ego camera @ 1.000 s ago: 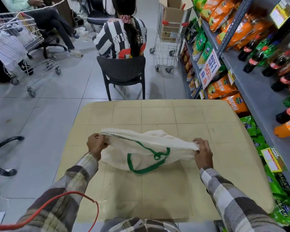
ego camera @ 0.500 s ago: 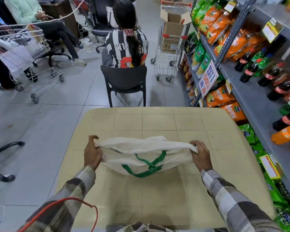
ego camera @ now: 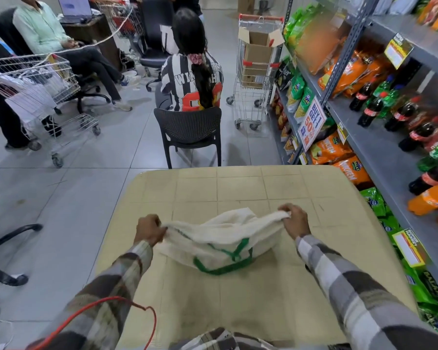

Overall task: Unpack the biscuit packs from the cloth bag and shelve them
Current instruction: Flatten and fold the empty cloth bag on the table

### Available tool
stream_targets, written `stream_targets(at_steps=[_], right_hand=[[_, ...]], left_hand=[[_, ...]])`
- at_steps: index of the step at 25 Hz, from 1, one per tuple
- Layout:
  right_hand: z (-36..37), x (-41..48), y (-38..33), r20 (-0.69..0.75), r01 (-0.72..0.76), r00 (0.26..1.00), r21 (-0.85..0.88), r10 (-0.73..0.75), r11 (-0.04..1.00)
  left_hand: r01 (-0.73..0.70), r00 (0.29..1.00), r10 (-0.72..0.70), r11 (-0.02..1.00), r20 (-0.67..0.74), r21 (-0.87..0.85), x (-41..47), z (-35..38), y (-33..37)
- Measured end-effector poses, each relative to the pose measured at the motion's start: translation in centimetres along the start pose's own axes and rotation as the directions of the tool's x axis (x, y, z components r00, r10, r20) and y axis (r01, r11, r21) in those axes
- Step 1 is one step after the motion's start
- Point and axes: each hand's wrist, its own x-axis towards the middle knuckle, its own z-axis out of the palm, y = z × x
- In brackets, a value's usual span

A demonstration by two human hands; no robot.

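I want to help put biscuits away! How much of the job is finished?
Nothing looks done yet: no biscuit pack shows outside the bag. Right now the left hand and right hand each grip an end of the bag's top edge, over the table. To do: taking the packs out and putting them on the shelf.

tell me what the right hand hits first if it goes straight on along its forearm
The right hand, gripping the cloth bag, points forward-left over bare table. Nothing stands in that line there; past the far edge the black chair likely comes first, though depth is unclear.
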Motion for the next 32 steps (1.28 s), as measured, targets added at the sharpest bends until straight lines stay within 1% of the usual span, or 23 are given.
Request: stream_targets(at_steps=[2,3,5,6,8,9,11,14,17,19,22,24,26,29,31,32], right_hand=[[-2.6,3.8,-3.0,-0.063,0.073,0.995,0.014,-0.072,0.997],[-4.1,5.6,-4.6,-0.1,0.096,0.991,0.015,-0.094,0.995],[-7.6,8.8,-7.7,-0.192,0.139,0.972,0.003,-0.135,0.99],[-9.4,10.1,-9.0,-0.25,0.162,0.955,-0.002,-0.158,0.987],[-12.5,12.0,-11.3,-0.362,0.219,0.908,-0.022,-0.212,0.975],[-13.6,12.6,-12.0,-0.402,0.249,0.882,-0.041,-0.245,0.968],[-15.0,13.2,-12.9,-0.464,0.281,0.841,-0.065,-0.279,0.957],[-14.4,12.3,-12.3,-0.49,0.266,0.835,-0.041,-0.252,0.963],[-11.3,9.4,-8.9,-0.452,0.237,0.869,0.018,-0.204,0.971],[-8.5,6.7,-5.5,-0.38,0.189,0.912,0.067,-0.15,0.98],[-3.8,2.0,0.1,-0.249,0.044,0.968,0.096,-0.018,0.994],[-1.0,-1.1,3.3,-0.145,-0.06,0.987,0.091,0.073,0.994],[0.9,-3.4,6.0,-0.047,-0.144,0.988,0.055,0.146,0.988],[2.5,-5.8,8.8,0.092,-0.239,0.966,-0.018,0.24,0.971],[3.0,-7.1,10.2,0.151,-0.301,0.941,-0.038,0.303,0.953],[3.2,-7.5,10.9,0.158,-0.323,0.933,-0.035,0.324,0.946]], left_hand=[[-0.021,0.996,0.009,0.99,-0.088,-0.14,2.1,-2.8,3.9],[-0.056,0.989,0.026,0.979,-0.147,-0.198,3.3,-4.6,5.7],[-0.167,0.951,0.099,0.962,-0.292,-0.218,5.6,-8.6,9.0],[-0.207,0.938,0.115,0.943,-0.328,-0.261,6.8,-10.6,10.5],[-0.239,0.937,0.09,0.869,-0.337,-0.434,8.5,-14.1,13.3],[-0.258,0.935,0.09,0.837,-0.344,-0.482,9.2,-15.4,14.4],[-0.31,0.91,0.113,0.824,-0.399,-0.475,9.8,-17.3,16.0],[-0.35,0.886,0.145,0.833,-0.441,-0.429,9.5,-17.3,15.5],[-0.371,0.881,0.198,0.854,-0.431,-0.366,7.7,-14.2,11.9],[-0.371,0.878,0.224,0.877,-0.422,-0.305,5.5,-11.0,8.3],[-0.263,0.942,0.175,0.915,-0.286,-0.306,2.2,-5.5,1.6],[-0.169,0.976,0.12,0.943,-0.18,-0.288,0.5,-2.1,-2.6],[-0.095,0.992,0.071,0.965,-0.101,-0.246,-1.1,0.4,-5.9],[-0.069,0.997,0.073,0.984,0.023,-0.165,-3.4,2.8,-9.1],[-0.044,0.994,0.058,0.989,0.093,-0.142,-4.5,3.8,-10.2],[-0.031,0.992,0.047,0.991,0.117,-0.132,-5.0,4.3,-10.6]])
